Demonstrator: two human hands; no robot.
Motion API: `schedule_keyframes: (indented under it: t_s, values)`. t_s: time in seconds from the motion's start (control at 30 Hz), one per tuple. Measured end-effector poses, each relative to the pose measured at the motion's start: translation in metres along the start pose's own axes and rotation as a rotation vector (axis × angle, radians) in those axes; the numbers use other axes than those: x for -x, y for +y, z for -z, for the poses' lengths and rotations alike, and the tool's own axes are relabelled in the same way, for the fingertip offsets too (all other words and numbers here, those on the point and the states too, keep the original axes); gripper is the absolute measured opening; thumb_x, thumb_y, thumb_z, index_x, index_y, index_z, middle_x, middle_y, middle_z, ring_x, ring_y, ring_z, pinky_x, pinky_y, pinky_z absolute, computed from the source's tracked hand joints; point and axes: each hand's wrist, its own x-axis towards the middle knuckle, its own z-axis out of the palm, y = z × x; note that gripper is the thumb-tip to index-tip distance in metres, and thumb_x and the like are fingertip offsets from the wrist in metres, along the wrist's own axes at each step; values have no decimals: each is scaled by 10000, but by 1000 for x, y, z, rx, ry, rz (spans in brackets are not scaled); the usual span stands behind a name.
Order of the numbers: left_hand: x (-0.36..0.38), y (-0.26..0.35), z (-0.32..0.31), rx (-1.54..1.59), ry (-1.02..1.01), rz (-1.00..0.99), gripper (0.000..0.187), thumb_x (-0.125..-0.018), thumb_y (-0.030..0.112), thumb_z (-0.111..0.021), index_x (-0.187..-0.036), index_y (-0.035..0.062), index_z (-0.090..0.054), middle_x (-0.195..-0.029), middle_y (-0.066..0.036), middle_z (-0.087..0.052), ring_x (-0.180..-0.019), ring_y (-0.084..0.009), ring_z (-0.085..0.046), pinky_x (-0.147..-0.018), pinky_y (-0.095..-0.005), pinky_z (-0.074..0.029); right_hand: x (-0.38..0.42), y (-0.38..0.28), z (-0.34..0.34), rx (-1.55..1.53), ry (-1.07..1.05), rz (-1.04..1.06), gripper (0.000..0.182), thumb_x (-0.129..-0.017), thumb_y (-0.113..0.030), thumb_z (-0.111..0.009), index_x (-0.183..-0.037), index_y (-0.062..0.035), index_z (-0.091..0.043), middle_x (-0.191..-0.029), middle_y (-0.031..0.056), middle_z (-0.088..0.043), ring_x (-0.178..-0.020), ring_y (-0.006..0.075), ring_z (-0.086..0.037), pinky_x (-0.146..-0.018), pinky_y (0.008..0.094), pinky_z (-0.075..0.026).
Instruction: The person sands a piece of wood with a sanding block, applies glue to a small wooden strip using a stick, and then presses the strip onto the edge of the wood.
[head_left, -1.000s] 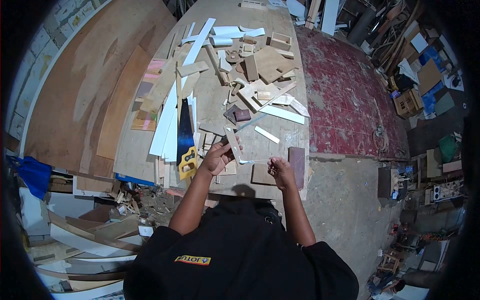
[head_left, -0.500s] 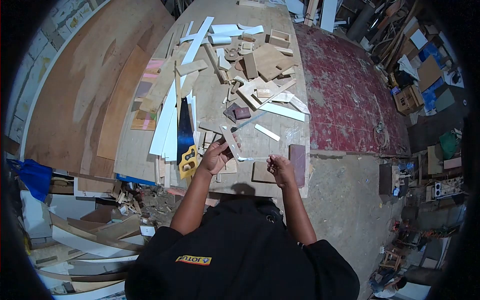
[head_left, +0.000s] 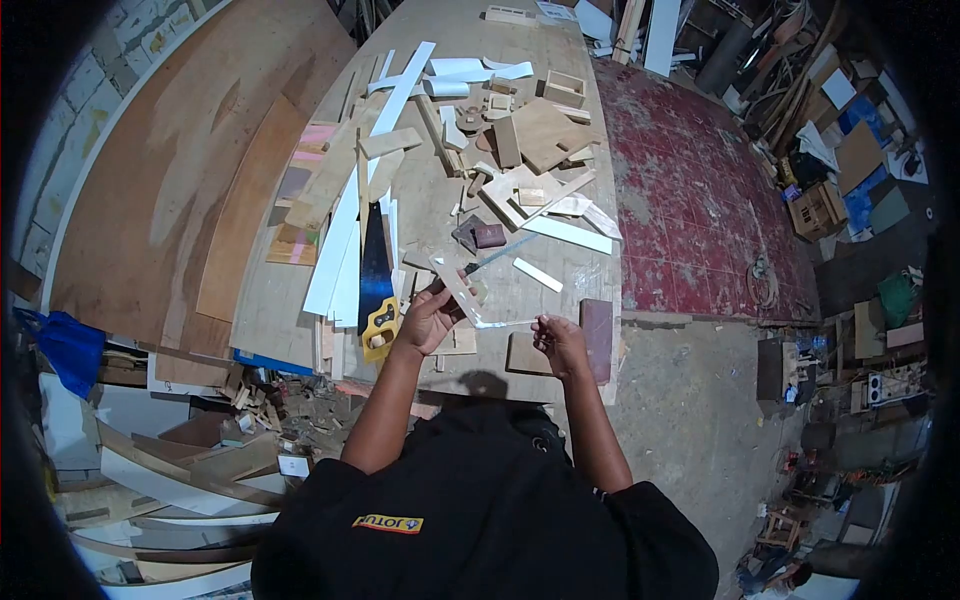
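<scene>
My left hand (head_left: 428, 322) is closed around a flat, light wooden strip (head_left: 455, 287), held tilted above the near part of the workbench. From the strip's lower end a thin, clear, shiny band (head_left: 506, 324), which looks like tape, runs across to my right hand (head_left: 562, 346). The fingertips of that hand are pinched on the band's far end. Below my right hand lies a wooden block (head_left: 527, 353), with a reddish-brown block (head_left: 597, 340) beside it. A handsaw with a yellow handle (head_left: 381, 328) lies left of my left hand.
The workbench (head_left: 500, 386) carries white strips (head_left: 330, 250), dark sandpaper pieces (head_left: 488, 236), a small white strip (head_left: 538, 275) and several wooden offcuts (head_left: 545, 135). Large plywood sheets (head_left: 160, 180) stand on the left. A red floor area (head_left: 690, 190) lies to the right.
The wooden strip has tilted a little further left at its upper end, and the clear band's left end sits slightly lower. Both hands keep their hold; the whole view has shifted slightly.
</scene>
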Motion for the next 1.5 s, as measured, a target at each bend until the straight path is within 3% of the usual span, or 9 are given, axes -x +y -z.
schedule_keyframes:
  t_s: [0.4,0.6,0.77,0.9,1.03,1.07,1.23,1.33,1.5]
  values:
    - [16,28,40,66,219,-239,354,-958,152,-552,-1287,26,-513,-1214,-98,-604,-1146,-256,-588,-989,-401,-475,-18,-7,-13,67,121,68,168,-905,-175,-661,-959,-15,-659,-855,81,-695,-669,117,-597,-609,235,-483]
    - [53,35,60,97,266,-259,406,-965,132,-530,-1342,2,-454,-1247,-109,-592,-1177,-262,-571,-1008,-405,-479,-69,-4,-47,765,138,477,202,-895,-180,-661,-937,12,-709,-830,73,-711,-741,117,-642,-674,260,-497]
    - [89,46,79,124,411,-376,395,-964,142,-531,-1333,20,-464,-1244,-99,-592,-1176,-267,-571,-996,-422,-476,-100,1,-76,1249,110,543,173,-829,-224,-687,-917,-82,-733,-891,140,-707,-793,294,-691,-694,391,-536]
    - [117,53,94,161,459,-446,395,-969,127,-519,-1338,3,-454,-1245,-112,-581,-1222,-295,-534,-1024,-436,-459,-141,28,-75,1449,22,651,169,-802,-233,-710,-869,-82,-744,-813,158,-698,-691,301,-679,-656,394,-529]
    - [139,60,98,186,502,-501,402,-959,128,-531,-1335,4,-457,-1232,-120,-581,-1208,-302,-536,-1029,-443,-451,-157,17,-86,1509,20,535,151,-767,-238,-720,-825,-102,-750,-793,154,-689,-707,311,-670,-645,406,-519]
    - [142,60,97,196,504,-516,406,-955,131,-538,-1335,10,-460,-1233,-120,-581,-1196,-296,-543,-1026,-440,-452,-158,14,-86,1504,-45,549,200,-767,-232,-727,-920,-105,-746,-782,140,-680,-712,302,-661,-652,403,-517]
    - [150,57,99,168,555,-530,391,-946,137,-552,-1318,39,-485,-1233,-109,-586,-1177,-271,-556,-1004,-422,-460,-122,4,-109,1343,168,928,244,-766,-189,-739,-959,-54,-676,-773,128,-648,-694,287,-635,-649,395,-501]
    - [152,51,102,180,555,-508,389,-943,145,-559,-1313,43,-490,-1232,-105,-588,-1176,-264,-557,-999,-417,-464,-98,30,-120,1080,178,864,194,-765,-162,-733,-908,-55,-656,-808,139,-646,-708,288,-625,-651,403,-493]
    - [140,39,90,120,622,-416,418,-939,186,-570,-1318,32,-487,-1210,-103,-593,-1152,-254,-567,-992,-420,-455,-100,132,-105,1434,-233,558,234,-832,-142,-621,-1058,-89,-654,-1050,151,-637,-913,327,-636,-760,412,-511]
